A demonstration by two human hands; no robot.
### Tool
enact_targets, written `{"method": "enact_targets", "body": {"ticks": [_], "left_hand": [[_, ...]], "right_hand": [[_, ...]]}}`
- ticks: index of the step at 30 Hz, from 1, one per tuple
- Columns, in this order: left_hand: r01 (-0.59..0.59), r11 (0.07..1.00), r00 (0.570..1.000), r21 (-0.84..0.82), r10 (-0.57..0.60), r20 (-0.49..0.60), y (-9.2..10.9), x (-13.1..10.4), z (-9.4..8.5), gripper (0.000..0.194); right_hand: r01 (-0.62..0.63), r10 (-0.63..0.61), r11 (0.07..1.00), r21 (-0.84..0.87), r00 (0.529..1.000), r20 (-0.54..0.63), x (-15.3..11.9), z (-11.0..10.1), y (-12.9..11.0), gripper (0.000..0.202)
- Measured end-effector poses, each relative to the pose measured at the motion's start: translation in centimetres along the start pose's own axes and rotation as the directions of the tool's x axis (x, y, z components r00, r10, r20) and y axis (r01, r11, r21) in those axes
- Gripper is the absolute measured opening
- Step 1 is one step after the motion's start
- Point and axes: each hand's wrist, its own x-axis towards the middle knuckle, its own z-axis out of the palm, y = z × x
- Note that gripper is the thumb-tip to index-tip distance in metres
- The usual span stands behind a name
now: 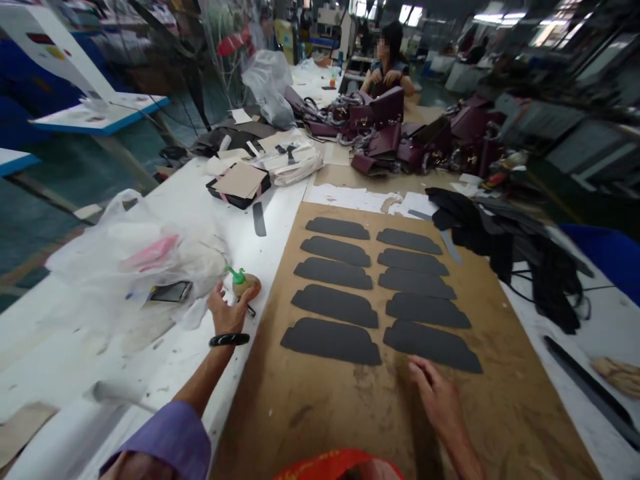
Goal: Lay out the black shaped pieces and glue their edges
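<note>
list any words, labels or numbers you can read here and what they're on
None can be read.
White sign board: red and yellow marks, too blurred to read.
Dark cut pieces on the brown board: no print.
Small bottle at the left hand: no label visible.

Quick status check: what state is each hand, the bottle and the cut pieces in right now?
Left hand: open, reaching at the glue bottle.
Glue bottle: lying tilted, green cap on.
Right hand: flat on the brown board.
Dark cut pieces: ten, flat, two columns, apart.
</note>
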Motion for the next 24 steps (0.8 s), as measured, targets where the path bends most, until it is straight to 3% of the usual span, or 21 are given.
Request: {"method": "enact_targets", "body": {"ticks": [3,6,9,12,15,19,24], "left_hand": [[-0.174,0.985,0.981,-0.004,0.174,0.091,1.1,-2.7,-0.9,0.046],[-0.389,0.920,0.878,-0.037,0.383,0.288,2.8,-4.2,0.2,0.027],[-0.511,0.859,0.779,-0.038,0.481,0.403,4.5,-3.6,3.1,0.029],[-0.569,0.822,0.723,-0.008,0.505,0.471,5.5,-2.2,6.1,0.034],[-0.599,0.800,0.684,0.018,0.500,0.531,5.7,-1.4,7.8,0.037],[-0.605,0.795,0.659,0.037,0.475,0.583,5.2,-1.2,8.5,0.034],[-0.572,0.819,0.673,0.041,0.440,0.595,5.6,-1.5,8.6,0.032]], "right_hand": [[0.063,-0.064,0.997,-0.051,0.997,-0.030,3.1,2.1,-2.6,0.034],[0.127,-0.131,0.983,-0.129,0.991,-0.020,7.2,3.9,-4.2,0.035],[0.190,-0.191,0.956,-0.222,0.981,0.016,10.9,5.5,-5.7,0.038],[0.236,-0.229,0.921,-0.311,0.972,0.059,13.7,6.7,-7.0,0.042],[0.247,-0.232,0.886,-0.391,0.969,0.088,15.8,7.3,-7.8,0.047],[0.252,-0.222,0.848,-0.467,0.968,0.119,18.4,7.9,-8.2,0.051],[0.282,-0.236,0.829,-0.483,0.959,0.157,20.1,8.1,-8.0,0.050]]}}
